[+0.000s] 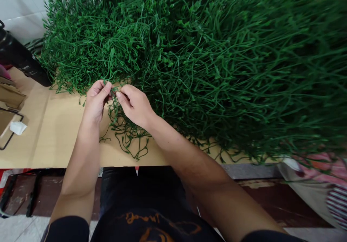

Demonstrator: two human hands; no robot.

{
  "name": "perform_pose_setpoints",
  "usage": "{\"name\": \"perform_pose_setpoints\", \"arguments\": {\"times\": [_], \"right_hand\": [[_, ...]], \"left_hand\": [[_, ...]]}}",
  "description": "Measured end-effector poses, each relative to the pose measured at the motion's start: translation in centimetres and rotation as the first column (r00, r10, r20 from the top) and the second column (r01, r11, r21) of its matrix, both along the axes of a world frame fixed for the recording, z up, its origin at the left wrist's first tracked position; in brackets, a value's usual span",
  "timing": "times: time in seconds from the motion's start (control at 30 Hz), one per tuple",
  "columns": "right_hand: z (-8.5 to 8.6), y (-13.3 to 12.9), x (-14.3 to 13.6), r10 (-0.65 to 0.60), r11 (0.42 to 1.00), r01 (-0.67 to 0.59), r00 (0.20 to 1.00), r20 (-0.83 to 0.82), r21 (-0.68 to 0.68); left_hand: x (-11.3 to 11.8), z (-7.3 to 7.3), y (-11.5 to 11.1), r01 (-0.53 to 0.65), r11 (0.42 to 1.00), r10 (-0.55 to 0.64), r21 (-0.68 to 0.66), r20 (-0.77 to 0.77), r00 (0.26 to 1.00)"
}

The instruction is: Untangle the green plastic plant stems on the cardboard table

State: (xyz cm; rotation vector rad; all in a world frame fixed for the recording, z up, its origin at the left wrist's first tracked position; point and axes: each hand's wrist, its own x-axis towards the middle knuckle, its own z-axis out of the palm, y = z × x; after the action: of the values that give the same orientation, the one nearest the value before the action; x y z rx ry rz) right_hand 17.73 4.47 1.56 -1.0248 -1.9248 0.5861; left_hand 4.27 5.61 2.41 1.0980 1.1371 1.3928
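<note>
Both my hands meet at the front left edge of a large heap of green artificial plant stems (pixel 173 50). My left hand (pixel 99 95) pinches a thin green stem (pixel 114 90) between thumb and fingers. Close beside it, my right hand (pixel 134 102) pinches the same stem piece from the other side, thumb against the curled forefinger. Below the hands, several loose branching stems (pixel 132 140) lie on the cardboard-covered table. The exact joint between the fingertips is too small to make out.
A black bottle (pixel 23 55) leans at the left of the heap. Near it are a cardboard box (pixel 11 95) and a small white piece (pixel 18 127) on the cardboard tabletop (pixel 62 133). Pink and striped cloth (pixel 325 169) shows at the right edge. A tiled wall (pixel 24 3) stands behind.
</note>
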Motion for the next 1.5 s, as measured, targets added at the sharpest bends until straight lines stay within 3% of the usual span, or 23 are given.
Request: {"name": "perform_pose_setpoints", "arguments": {"times": [0.17,0.27,0.43,0.67,0.9,1.0,1.07,1.17,1.23,1.4,1.5], "right_hand": [[0.4,-0.8,-0.6,-0.049,0.997,0.047,0.998,-0.046,-0.057],[0.5,-1.3,-1.0,-0.015,0.998,0.012,0.998,-0.057,-0.054],[0.6,-2.0,-1.1,0.053,0.999,-0.053,0.998,0.017,-0.01],[0.6,-2.1,-0.9,0.097,0.995,-0.098,0.993,0.063,0.009],[0.4,-2.1,-1.0,0.158,0.987,-0.158,0.987,0.006,0.04],[0.5,-2.0,-0.8,0.17,0.985,-0.168,0.981,-0.099,0.024],[0.4,-1.8,-0.6,0.167,0.984,-0.176,0.96,-0.224,-0.019],[0.2,-1.1,-0.2,0.127,0.976,-0.191,0.891,-0.435,-0.106],[0.0,-0.6,0.0,0.084,0.966,-0.206,0.819,-0.567,-0.155],[0.3,0.2,0.8,-0.018,0.945,-0.239,0.643,-0.766,-0.223],[0.6,0.5,1.6,-0.034,0.963,-0.181,0.656,-0.754,-0.2]], "left_hand": [[0.7,0.2,-0.2,-0.025,0.999,0.023,0.032,0.04,0.999],[1.2,0.1,-0.1,-0.049,0.998,0.047,0.05,0.041,0.998],[0.6,-0.3,0.9,-0.206,0.977,0.207,0.046,-0.016,0.978],[0.7,-0.2,0.9,-0.258,0.966,0.258,0.005,0.011,0.966],[1.4,0.3,0.8,-0.316,0.947,0.318,-0.052,0.044,0.947],[1.0,0.5,0.8,-0.293,0.953,0.298,-0.076,0.056,0.953],[0.6,0.6,0.7,-0.21,0.972,0.216,-0.106,0.049,0.975],[-0.2,0.6,0.3,-0.076,0.987,0.08,-0.141,0.027,0.996],[-0.7,0.6,0.2,-0.046,0.991,0.047,-0.123,0.01,0.999],[-1.7,0.7,0.5,-0.135,0.99,0.134,-0.049,-0.01,0.991],[-2.4,0.8,0.7,-0.211,0.977,0.211,-0.038,0.02,0.977]]}}
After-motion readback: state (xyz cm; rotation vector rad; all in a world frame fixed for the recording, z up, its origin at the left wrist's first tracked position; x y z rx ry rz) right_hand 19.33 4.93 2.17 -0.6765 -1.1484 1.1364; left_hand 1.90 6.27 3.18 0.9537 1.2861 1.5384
